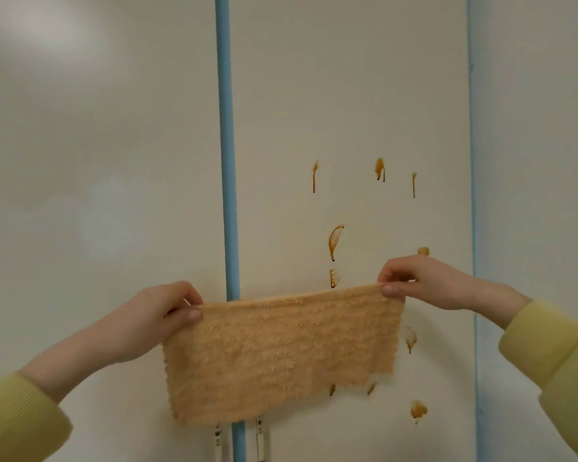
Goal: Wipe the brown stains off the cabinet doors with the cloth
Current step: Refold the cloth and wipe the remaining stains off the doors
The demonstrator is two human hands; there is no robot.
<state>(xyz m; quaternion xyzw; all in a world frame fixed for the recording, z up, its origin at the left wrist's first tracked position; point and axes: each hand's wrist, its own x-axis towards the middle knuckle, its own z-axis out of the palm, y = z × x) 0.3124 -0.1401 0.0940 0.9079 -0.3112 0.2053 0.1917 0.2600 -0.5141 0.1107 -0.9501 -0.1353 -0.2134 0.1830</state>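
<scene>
Two glossy cream cabinet doors (347, 78) fill the view, both closed, so what the cabinet holds is hidden; a vertical pale blue strip (227, 161) runs between them. A fluffy peach rectangular cloth (281, 355) hangs spread in front of the seam, near the person and low in the scene. The left hand (147, 321) pinches its upper left corner between thumb and curled fingers, and the right hand (424, 281) pinches the upper right corner likewise. Brown drip stains (335, 240) are scattered over the right door, above, right of and below the cloth. Two small white handles (218, 441) show under the cloth's lower edge.
</scene>
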